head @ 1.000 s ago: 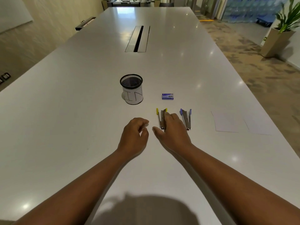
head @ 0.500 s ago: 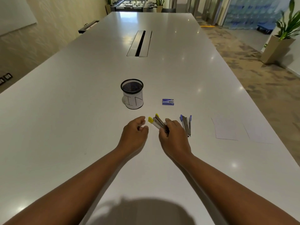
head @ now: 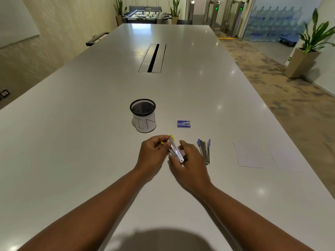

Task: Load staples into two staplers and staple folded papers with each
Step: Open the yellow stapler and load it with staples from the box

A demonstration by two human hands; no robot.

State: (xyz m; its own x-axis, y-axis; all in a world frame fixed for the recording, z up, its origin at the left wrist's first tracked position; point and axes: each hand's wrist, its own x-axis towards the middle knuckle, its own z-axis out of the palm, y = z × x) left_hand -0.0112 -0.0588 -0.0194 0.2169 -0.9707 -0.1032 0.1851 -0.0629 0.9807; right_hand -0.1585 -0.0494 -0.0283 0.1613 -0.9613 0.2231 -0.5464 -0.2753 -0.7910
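Two bare forearms reached in from the near edge over a broad shadow on the smooth, glossy white table (head: 90, 142). The left hand (head: 152, 156) and right hand (head: 188, 165) met above the tabletop, both curled around the yellow-tipped stapler (head: 175, 151), a slim, bright metal plier-type tool with thin arms splayed apart. The left fingers pinched its far end near the yellow plastic tips, while the right hand gripped its near, hinged end; how wide the arms stood open was hard to judge, since the fingers covered part of them.

Just right of the right hand, the blue-tipped stapler (head: 204, 151) lay flat on the table, untouched, of the same narrow brushed-metal shape with its two blue plastic ends pointing away and slightly spread. Farther right, well apart from the hands, thin white paper sheets (head: 252, 154) lay flat, nearly blending with the surface, their edges only faintly visible.

Beyond the hands stood a round black wire-mesh pen cup (head: 143, 115), its lower part wrapped in white paper marked with hand-drawn letters. To its right lay a small, flat rectangular blue staple box (head: 184, 124) of printed card.

Farther along, a long rectangular metal cable slot (head: 153, 57) was set into the middle of the table. Past the far end stood a foosball table (head: 145, 15) between leafy potted plants.
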